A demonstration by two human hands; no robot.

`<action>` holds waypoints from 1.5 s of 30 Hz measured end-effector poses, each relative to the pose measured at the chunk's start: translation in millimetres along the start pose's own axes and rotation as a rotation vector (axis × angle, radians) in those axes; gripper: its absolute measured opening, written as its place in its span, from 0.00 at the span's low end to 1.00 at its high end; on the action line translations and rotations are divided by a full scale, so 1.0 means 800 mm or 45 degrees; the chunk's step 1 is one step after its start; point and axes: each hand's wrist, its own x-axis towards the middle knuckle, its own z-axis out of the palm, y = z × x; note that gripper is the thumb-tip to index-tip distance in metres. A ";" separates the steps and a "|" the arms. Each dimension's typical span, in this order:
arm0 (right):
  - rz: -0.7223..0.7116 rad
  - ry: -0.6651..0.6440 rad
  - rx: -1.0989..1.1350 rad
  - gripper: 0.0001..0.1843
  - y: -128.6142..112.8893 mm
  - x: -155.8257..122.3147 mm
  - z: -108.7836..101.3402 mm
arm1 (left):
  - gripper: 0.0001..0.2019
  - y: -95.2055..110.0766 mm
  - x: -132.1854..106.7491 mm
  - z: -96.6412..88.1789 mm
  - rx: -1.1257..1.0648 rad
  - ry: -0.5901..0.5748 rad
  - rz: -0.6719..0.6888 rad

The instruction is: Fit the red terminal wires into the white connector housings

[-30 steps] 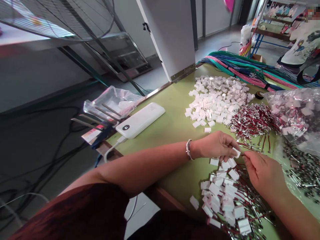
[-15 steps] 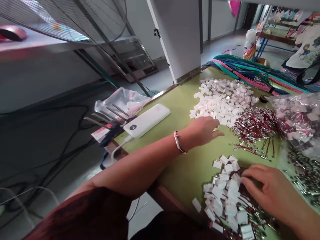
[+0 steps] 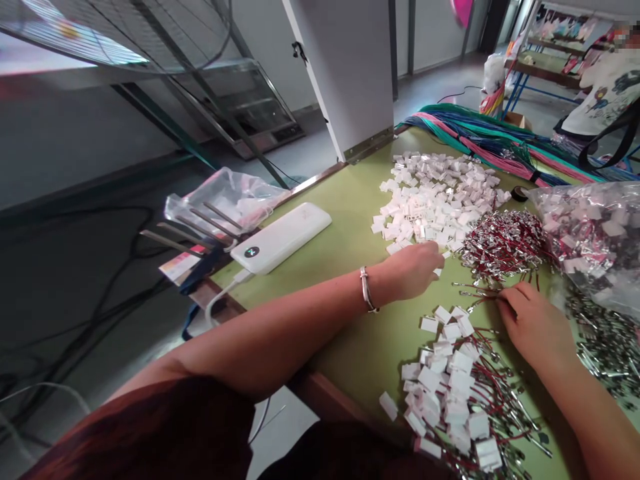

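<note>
My left hand [image 3: 415, 270], a bracelet at its wrist, is closed just in front of the loose white connector housings [image 3: 430, 200]. A small white connector housing [image 3: 437, 273] shows at its fingertips. With thumb and forefinger together, my right hand [image 3: 537, 323] pinches a short red wire [image 3: 483, 294] with metal terminals, at the near edge of the red wire pile [image 3: 503, 245]. Between my hands and the table's near edge lies a heap of housings with wires fitted [image 3: 457, 393], their red wires trailing to the right.
A white power bank [image 3: 283, 237] with a cable lies at the left table edge, beside a router's antennas [image 3: 200, 230]. Clear bags of parts [image 3: 595, 233] and loose metal-ended pieces [image 3: 607, 340] are on the right. Cable bundles [image 3: 475, 137] cross the far end. A person [image 3: 603, 93] is beyond.
My right hand has moved away from the near heap, up to the red wires, and pinches one. My left hand's fingers have closed at the housing pile, with a white housing at their tips.
</note>
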 end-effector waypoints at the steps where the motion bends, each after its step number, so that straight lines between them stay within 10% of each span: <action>1: 0.006 -0.020 -0.013 0.15 -0.001 0.000 -0.004 | 0.09 -0.001 0.001 0.001 -0.021 0.023 0.012; 8: -0.118 0.004 0.214 0.13 -0.015 0.003 -0.008 | 0.08 -0.003 0.006 0.000 -0.106 0.111 -0.048; 16: -0.164 0.104 0.214 0.15 -0.010 0.006 0.005 | 0.11 0.010 0.007 0.003 -1.225 -0.047 -0.296; 23: -0.147 -0.011 0.178 0.14 -0.020 0.006 0.006 | 0.07 0.007 0.009 0.016 -1.667 -0.045 -0.308; 34: -0.079 0.189 0.213 0.13 -0.016 0.006 0.004 | 0.04 0.013 0.010 0.022 -1.862 -0.122 -0.368; 45: -0.098 -0.128 0.020 0.13 -0.022 0.006 0.009 | 0.10 0.012 0.006 0.015 -1.665 -0.117 -0.174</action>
